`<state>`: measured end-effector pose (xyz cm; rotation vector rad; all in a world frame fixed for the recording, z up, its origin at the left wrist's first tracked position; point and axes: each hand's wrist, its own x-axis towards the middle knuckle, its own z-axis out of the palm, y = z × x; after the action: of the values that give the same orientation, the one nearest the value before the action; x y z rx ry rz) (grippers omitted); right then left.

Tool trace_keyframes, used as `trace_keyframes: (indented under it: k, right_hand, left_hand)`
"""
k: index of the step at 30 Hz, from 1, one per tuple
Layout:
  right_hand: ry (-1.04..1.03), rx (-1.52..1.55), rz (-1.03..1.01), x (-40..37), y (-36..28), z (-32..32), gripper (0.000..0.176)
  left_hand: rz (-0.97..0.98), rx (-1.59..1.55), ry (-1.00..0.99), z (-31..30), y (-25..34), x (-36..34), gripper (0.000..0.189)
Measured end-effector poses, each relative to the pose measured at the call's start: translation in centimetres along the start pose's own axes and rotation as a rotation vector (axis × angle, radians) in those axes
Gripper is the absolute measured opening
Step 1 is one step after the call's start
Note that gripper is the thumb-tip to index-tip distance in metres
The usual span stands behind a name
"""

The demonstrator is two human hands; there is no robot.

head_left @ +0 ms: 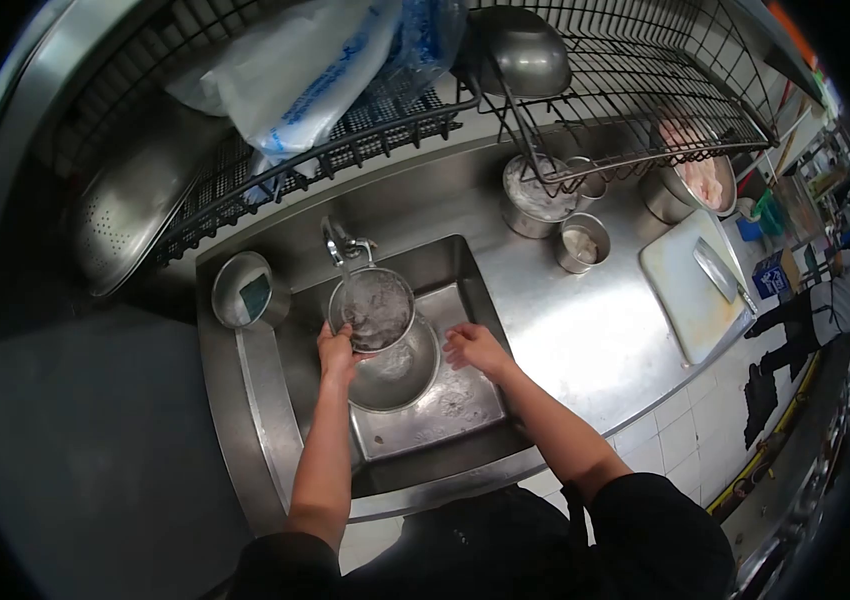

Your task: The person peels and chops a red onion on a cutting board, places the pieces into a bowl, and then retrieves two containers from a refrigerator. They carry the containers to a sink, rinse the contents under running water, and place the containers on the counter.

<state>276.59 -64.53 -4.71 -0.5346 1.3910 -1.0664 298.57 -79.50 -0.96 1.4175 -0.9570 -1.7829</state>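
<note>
— Left hand?
— My left hand [335, 352] is clenched on the strainer [373, 308], at its 8 o'clock. The strainer sits over the bowl [395, 378] in the sink [465, 275], faucet [340, 240] at 12.
— Right hand?
— My right hand [475, 348] touches the bowl at 3 o'clock. Gripping or resting: cannot tell.
— Further out?
— Cutting board [685, 300] with knife [717, 268], off at 3 o'clock.

The sieve [373, 308] and steel bowl [397, 375] under the faucet [337, 238] are filling the sink [453, 264] at frame centre. To the right, the counter [575, 340] is lying bare up to the cutting board [683, 292]. The wire rack [645, 110] is overhanging the steel containers [535, 198] at upper centre.
</note>
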Motion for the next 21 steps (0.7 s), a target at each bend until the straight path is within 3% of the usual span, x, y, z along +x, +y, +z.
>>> trace_keyframes:
  k: [4, 8, 10, 12, 16, 21]
  right_hand:
    - [0.073, 0.152, 0.047, -3.9, 1.0, -3.2, 0.022]
    - [0.221, 0.276, -0.021, -5.5, 1.1, -6.2, 0.023]
    - [0.286, 0.239, -0.162, -2.4, 0.3, -9.0, 0.024]
    - [0.302, 0.445, -0.291, 1.0, -3.0, -11.1, 0.026]
    - [0.313, 0.84, -0.289, 5.7, -10.8, -13.8, 0.026]
    - [0.514, 0.769, -0.362, 8.9, -12.9, -15.9, 0.028]
  left_hand:
    - [0.031, -0.009, -0.023, 0.9, -0.2, 0.7, 0.033]
    - [0.056, -0.026, -0.044, 3.0, 0.5, 0.7, 0.032]
    - [0.071, -0.029, -0.022, 3.4, 0.6, 1.0, 0.034]
    - [0.084, -0.025, -0.025, 4.0, 0.5, 0.9, 0.035]
    - [0.077, -0.026, -0.041, 4.5, 0.2, 1.0, 0.039]
    - [0.055, -0.073, -0.059, 5.4, -0.2, 1.4, 0.042]
